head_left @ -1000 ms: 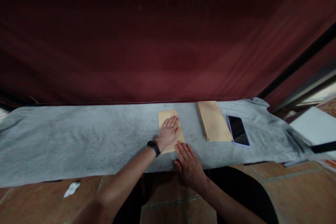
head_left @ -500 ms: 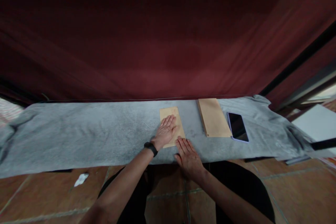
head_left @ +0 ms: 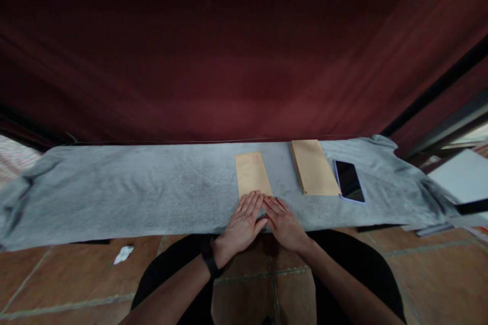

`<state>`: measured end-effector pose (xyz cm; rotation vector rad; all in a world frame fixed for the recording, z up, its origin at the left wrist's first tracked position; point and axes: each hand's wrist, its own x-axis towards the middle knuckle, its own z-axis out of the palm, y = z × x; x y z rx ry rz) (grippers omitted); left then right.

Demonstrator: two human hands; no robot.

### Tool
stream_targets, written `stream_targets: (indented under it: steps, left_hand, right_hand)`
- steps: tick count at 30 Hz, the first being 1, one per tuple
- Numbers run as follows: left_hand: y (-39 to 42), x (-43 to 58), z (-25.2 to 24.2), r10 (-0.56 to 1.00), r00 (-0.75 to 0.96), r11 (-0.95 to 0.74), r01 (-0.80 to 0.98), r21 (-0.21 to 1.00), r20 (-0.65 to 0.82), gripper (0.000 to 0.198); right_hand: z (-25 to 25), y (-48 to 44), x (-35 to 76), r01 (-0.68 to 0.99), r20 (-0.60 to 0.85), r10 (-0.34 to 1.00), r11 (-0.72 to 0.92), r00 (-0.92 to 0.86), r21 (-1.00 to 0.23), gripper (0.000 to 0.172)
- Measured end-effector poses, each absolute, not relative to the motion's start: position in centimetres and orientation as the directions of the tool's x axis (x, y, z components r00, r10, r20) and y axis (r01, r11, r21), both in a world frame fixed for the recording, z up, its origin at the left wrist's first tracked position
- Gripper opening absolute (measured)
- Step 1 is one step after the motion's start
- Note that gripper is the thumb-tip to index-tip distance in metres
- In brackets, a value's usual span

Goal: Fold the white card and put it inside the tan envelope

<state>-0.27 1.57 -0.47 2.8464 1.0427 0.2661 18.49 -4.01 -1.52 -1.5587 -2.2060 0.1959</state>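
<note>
A tan paper envelope (head_left: 252, 172) with faint reddish print near its far right corner lies flat on the grey cloth. My left hand (head_left: 244, 223), wearing a dark band at the wrist, rests palm down with stretched fingers over the envelope's near edge. Beside it, my right hand (head_left: 281, 221) also lies flat, its fingertips at the near right corner. The two hands meet at thumbs and fingertips, and neither grips anything. They cover the envelope's near end.
To the right sits a stack of tan envelopes (head_left: 315, 168), with a phone (head_left: 349, 181) in a pale purple case touching it. Grey cloth (head_left: 152, 188) covers the narrow surface, backed by a dark red curtain (head_left: 244, 76). A crumpled white scrap (head_left: 124, 254) is on the tiled floor.
My left hand has slid from the middle of the envelope back toward me, to its near edge beside my right hand. More of the envelope's face shows now.
</note>
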Motion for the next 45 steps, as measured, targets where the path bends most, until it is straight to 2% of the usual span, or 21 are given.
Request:
stream_targets:
  steps: [3,7,9,13,16,24,27,32,39,45]
  left_hand:
    - [0.9,-0.4,-0.3,0.634,0.759,-0.774,0.618,0.138,0.148,0.074]
    - [1.1,-0.3,0.2,0.618,0.770,-0.786,0.600,0.150,0.157,0.083]
    - [0.9,-0.1,0.3,0.615,0.771,-0.788,0.593,0.166,0.164,0.083]
    - [0.6,0.2,0.2,0.613,0.772,-0.788,0.582,0.200,0.168,0.078]
    - [0.7,0.2,0.1,0.596,0.784,-0.799,0.558,0.223,0.174,0.076]
    - [1.0,0.2,-0.6,0.583,0.790,-0.808,0.539,0.236,0.191,0.077]
    - [1.0,0.2,-0.8,0.588,0.786,-0.805,0.546,0.234,0.191,0.073]
    - [1.0,0.3,-0.8,0.594,0.782,-0.801,0.554,0.226,0.189,0.076]
    - [1.1,0.3,-0.9,0.587,0.789,-0.806,0.551,0.215,0.181,0.075]
    - [0.9,-0.1,-0.5,0.580,0.803,-0.807,0.541,0.238,0.141,0.075]
  right_hand:
    - [-1.2,-3.6,19.4,0.808,0.242,0.923,0.380,-0.299,-0.450,0.053]
    - [-0.9,-2.3,20.3,0.766,0.239,0.943,0.327,-0.230,-0.553,0.046]
    - [-0.8,-1.2,20.3,0.796,0.220,0.950,0.306,-0.221,-0.522,0.047]
    - [-1.2,1.7,19.6,0.878,0.151,0.951,0.307,-0.270,-0.367,0.053]
    - [-1.9,4.5,19.1,0.922,0.162,0.955,0.284,-0.248,-0.263,0.054]
    - [-2.0,9.9,18.1,0.972,0.173,0.976,0.160,-0.131,-0.170,0.058]
    - [-1.9,9.7,18.0,0.977,0.157,0.980,0.145,-0.121,-0.155,0.059]
    - [-2.0,7.1,19.4,0.959,0.202,0.962,0.219,-0.182,-0.179,0.054]
    - [-1.7,-0.1,19.7,0.916,0.187,0.954,0.283,-0.236,-0.286,0.053]
    - [-2.3,-5.5,18.4,0.916,0.240,0.936,0.317,-0.259,-0.246,0.064]
